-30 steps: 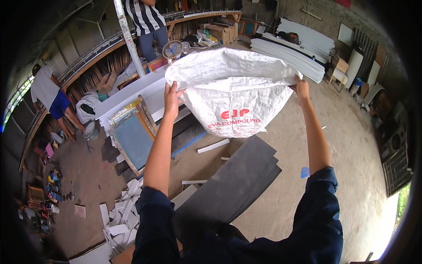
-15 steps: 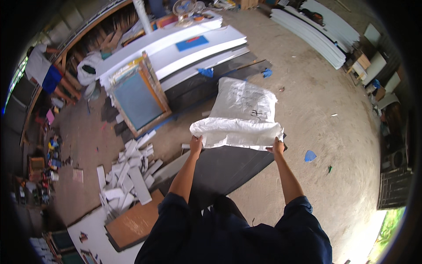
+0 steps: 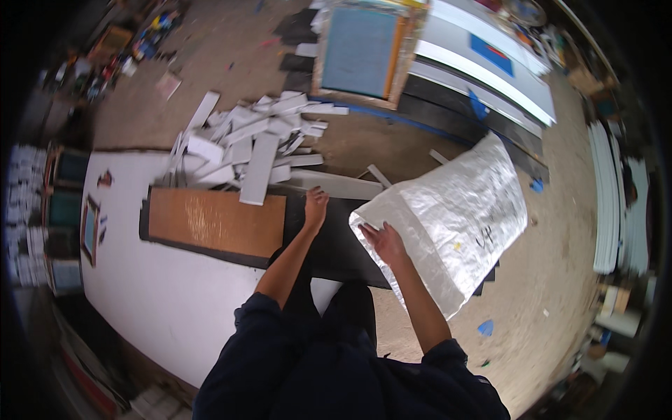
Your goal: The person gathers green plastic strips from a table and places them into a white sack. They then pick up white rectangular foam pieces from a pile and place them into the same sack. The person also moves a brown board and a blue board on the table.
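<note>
A large white woven sack point(image 3: 455, 217) with dark handwriting lies slanting to the right, partly over a dark sheet. On its near-left mouth edge rests my right hand point(image 3: 386, 243), fingers stretched out against the material and not visibly wrapped round it. My left hand point(image 3: 316, 208) is apart from the sack, over the dark sheet point(image 3: 339, 241); its fingers are slightly bent and apart, with nothing seen in them. Left of that hand, a brown board point(image 3: 217, 220) lies on dark sheeting.
Several white offcut strips point(image 3: 259, 154) are heaped beyond the brown board. A framed screen point(image 3: 360, 52) leans against stacked white sheets point(image 3: 448, 42) at the back. A big white sheet point(image 3: 168, 294) covers the left foreground. Blue scraps point(image 3: 486, 327) lie on the concrete floor at right.
The view has swung left. The sack, earlier held at its mouth by both hands, is now turned and lies to the right. My left hand has let go of it.
</note>
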### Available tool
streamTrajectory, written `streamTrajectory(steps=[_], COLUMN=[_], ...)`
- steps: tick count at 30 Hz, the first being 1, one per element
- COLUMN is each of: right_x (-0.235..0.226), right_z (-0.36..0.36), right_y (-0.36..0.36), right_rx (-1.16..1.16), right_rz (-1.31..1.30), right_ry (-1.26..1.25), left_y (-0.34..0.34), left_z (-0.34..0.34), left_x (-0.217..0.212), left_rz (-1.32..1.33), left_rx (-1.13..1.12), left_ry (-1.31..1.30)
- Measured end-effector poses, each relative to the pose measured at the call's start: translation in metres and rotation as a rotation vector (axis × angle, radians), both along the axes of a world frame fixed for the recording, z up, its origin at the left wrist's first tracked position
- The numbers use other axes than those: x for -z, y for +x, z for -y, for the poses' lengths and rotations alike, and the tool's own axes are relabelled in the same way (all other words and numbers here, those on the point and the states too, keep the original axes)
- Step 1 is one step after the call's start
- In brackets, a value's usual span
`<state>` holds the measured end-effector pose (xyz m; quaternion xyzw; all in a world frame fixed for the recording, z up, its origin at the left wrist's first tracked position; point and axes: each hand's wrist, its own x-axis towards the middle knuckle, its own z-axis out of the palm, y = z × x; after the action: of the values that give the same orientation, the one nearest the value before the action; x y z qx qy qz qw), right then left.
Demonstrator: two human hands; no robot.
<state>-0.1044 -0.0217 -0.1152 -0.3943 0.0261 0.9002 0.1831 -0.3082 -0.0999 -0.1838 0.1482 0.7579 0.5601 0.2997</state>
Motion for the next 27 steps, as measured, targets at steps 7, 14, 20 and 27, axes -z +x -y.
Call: streamTrajectory(steps=[7, 14, 20, 27], right_x=[0.052, 0.173, 0.184, 0.165], right_z=[-0.051, 0.003, 0.057, 0.048], right_y=[-0.152, -0.297, -0.402, -0.453], right_rx=[-0.477, -0.637, -0.727, -0.364], right_rz=[0.308, 0.476, 1.063, 0.991], right_ry=[0.382, 0.333, 0.509, 0.252], left_y=[-0.127, -0.249, -0.358, -0.359], left_z=[0.088, 0.114, 0.105, 0.068], left_x=[0.056, 0.092, 0.146, 0.148], left_rz=[-0.385, -0.667, -0.679, -0.458], left_rx=[-0.350, -0.218, -0.173, -0.085], left_ry=[-0.126, -0.324, -0.473, -0.805])
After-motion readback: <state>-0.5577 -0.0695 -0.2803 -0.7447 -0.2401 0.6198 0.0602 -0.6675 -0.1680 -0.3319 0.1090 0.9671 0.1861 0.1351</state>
